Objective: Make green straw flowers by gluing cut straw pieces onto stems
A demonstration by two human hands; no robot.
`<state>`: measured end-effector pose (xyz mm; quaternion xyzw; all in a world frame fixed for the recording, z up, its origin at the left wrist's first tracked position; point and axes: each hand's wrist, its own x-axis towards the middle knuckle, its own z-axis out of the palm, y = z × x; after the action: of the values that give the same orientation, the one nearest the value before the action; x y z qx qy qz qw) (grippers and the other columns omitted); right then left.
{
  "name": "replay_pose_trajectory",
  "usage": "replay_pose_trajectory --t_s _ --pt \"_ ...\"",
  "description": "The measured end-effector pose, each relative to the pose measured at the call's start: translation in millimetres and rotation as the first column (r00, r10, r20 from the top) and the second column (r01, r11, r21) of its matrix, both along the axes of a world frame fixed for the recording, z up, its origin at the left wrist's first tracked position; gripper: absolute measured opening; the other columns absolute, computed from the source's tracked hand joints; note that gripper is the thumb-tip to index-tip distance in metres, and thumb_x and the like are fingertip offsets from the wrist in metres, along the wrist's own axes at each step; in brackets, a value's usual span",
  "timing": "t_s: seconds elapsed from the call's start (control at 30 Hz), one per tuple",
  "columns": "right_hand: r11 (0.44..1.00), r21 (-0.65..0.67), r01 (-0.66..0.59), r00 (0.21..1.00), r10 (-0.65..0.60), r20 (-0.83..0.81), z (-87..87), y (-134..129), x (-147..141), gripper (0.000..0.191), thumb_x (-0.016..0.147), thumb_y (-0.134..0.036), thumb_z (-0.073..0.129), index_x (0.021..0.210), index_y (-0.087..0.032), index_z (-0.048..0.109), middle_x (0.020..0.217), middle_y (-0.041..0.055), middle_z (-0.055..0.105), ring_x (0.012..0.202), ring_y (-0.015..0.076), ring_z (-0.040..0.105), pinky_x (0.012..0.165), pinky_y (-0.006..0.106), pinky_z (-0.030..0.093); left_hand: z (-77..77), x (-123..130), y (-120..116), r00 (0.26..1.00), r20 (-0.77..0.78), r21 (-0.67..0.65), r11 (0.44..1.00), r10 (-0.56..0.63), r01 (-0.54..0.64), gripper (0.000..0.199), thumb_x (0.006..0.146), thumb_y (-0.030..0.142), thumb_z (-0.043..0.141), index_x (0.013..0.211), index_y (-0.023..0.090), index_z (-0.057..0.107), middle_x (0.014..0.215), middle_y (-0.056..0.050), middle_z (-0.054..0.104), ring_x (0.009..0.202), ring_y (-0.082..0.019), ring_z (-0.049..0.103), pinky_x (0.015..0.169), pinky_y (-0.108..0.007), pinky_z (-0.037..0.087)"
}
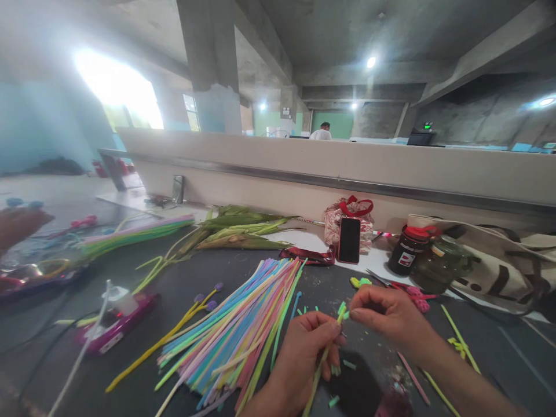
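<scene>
My left hand (310, 347) is closed around a yellow-green pipe cleaner (319, 373), with small mint-green pieces at its upper end. Just to the right, my right hand (386, 310) pinches with thumb and finger at a short mint-green piece (346, 315) by that tip. Short cut green pieces (348, 364) lie on the dark table around my left hand. A large fanned bundle of pastel pipe cleaners (243, 336) lies to the left. Beside the bundle rests a yellow twisted stem (160, 341) with purple balls at its end.
A magenta device (117, 321) with a white top and cord stands left. Green husks (243, 229) lie behind. A phone (349, 240) leans on a patterned bag (332, 217); bottles (406, 249) and a canvas bag (499, 260) are right. Another person's hand (26, 223) is far left.
</scene>
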<state>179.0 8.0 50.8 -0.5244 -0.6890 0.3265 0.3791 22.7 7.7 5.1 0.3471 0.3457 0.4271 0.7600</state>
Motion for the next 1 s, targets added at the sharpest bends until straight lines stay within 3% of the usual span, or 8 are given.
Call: replay_pose_trajectory --t_s 0.33,0.8,1.0 --pt "0.999 0.017 0.045 0.994 -0.046 0.095 2.7 -1.2 -4.3 0.011 0.068 -0.024 0.057 0.062 -0.015 0.061 0.055 -0.0033 0.053 0.053 0.0109 0.047 0.050 0.022 0.033 -9.8 0.6 3.7 1.000 -0.004 0.025 0.999 -0.029 0.029 0.021 0.062 0.031 0.064 0.059 0.013 0.055 0.054 0.000 0.061 0.030 -0.003 0.042 0.027 -0.014 0.023" --pt "0.980 0.167 0.104 0.953 -0.147 0.265 3.6 -5.0 -8.1 0.011 0.071 -0.025 0.057 0.063 -0.018 0.059 0.059 -0.0011 0.058 0.054 0.0132 0.050 0.051 0.024 0.036 -8.1 1.3 2.6 0.998 -0.046 0.016 0.999 -0.040 0.041 0.020 0.065 0.030 0.062 0.057 0.013 0.055 0.042 0.002 0.056 0.025 -0.003 0.037 0.026 -0.014 0.022" --pt "0.984 0.140 0.112 0.976 -0.135 0.172 0.3 -4.8 -5.2 0.011 0.070 -0.026 0.058 0.063 -0.018 0.059 0.058 -0.0022 0.056 0.054 0.0126 0.048 0.051 0.024 0.035 -7.2 1.6 2.1 1.000 -0.022 0.002 1.000 -0.014 0.014 0.017 0.065 0.028 0.062 0.058 0.013 0.055 0.046 0.002 0.057 0.026 -0.003 0.038 0.027 -0.014 0.023"
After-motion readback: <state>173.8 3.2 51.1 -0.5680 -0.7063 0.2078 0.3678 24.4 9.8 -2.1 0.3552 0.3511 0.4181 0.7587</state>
